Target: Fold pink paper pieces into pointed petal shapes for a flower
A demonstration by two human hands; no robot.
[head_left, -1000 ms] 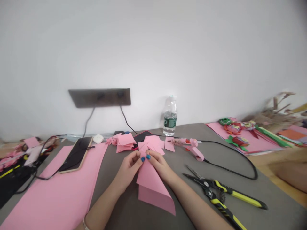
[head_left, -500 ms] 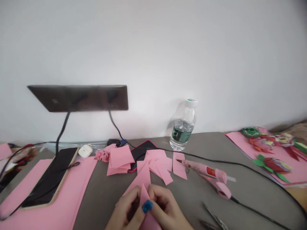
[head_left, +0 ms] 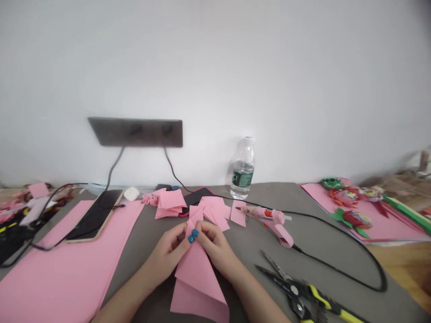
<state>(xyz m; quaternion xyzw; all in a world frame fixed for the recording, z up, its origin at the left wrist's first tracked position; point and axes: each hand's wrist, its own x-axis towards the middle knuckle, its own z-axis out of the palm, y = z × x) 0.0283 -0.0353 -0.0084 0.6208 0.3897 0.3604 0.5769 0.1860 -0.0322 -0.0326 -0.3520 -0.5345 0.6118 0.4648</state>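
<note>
Pink folded paper [head_left: 197, 278] is pinched between the left hand [head_left: 166, 255] and right hand [head_left: 215, 251], a partly filled water bottle [head_left: 242, 175] beyond.

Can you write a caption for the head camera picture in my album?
Left hand and right hand pinch pink paper beside a pink glue gun.
</note>
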